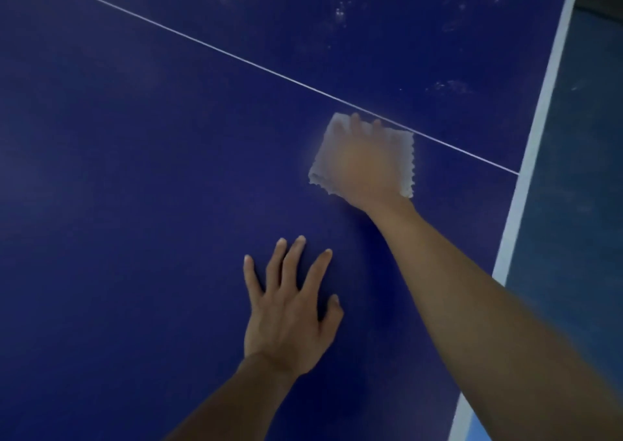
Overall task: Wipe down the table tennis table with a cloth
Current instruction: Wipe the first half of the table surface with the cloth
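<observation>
1. The right hand [365, 167] lies flat on the cloth [322, 164], its fingers stretched out rather than gripping. It presses the cloth to the table [135, 171] near the right edge, just below the thin white line [202, 42].
2. The left hand [290, 312] rests spread, holding nothing, probably as a brace for the reach.
3. Pale smudges [340, 14] beyond the line look not yet wiped.
</observation>
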